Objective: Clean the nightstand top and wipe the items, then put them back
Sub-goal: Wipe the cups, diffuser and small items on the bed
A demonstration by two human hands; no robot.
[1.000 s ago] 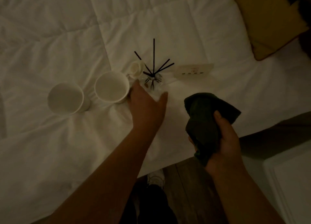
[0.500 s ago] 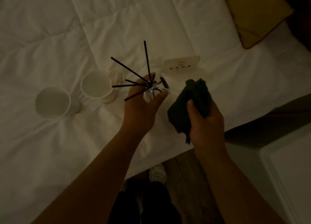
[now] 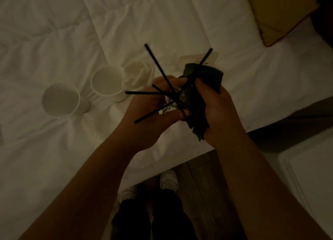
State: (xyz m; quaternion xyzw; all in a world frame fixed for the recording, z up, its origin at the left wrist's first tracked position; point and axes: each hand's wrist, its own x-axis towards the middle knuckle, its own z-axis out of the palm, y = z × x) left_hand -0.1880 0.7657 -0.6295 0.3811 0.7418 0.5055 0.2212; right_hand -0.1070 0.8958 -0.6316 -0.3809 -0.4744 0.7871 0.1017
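Item under grip: a reed diffuser [image 3: 173,101], its small glass bottle enclosed by the left hand [image 3: 153,111], fingers curled round it, held above the bed edge.
Reeds: black reeds [image 3: 158,68] are seen fanning out of the grip, upward and to the left; one crosses over the cloth.
Wiping hand: the right hand [image 3: 216,111] is clenched round a dark cloth [image 3: 200,95], which is pressed against the bottle from the right of the grip.
Contact: cloth and bottle are judged to be touching; the bottle's far side is hidden.
Hazard, spillage: the bottle appears tilted; should liquid be inside, it could be shed onto the white duvet [image 3: 72,32] below the grip.
Hazard, reeds: a reed could be snagged by the cloth and pulled out or bent.
Hazard, slip: smooth glass could be lost if the hold is loosened during rubbing.
Beyond the grip: two white cups [image 3: 108,81] stand to its left, near the reed tips; a sideways swing could topple them.
Behind the grip: a small card [image 3: 187,58] lies on the duvet.
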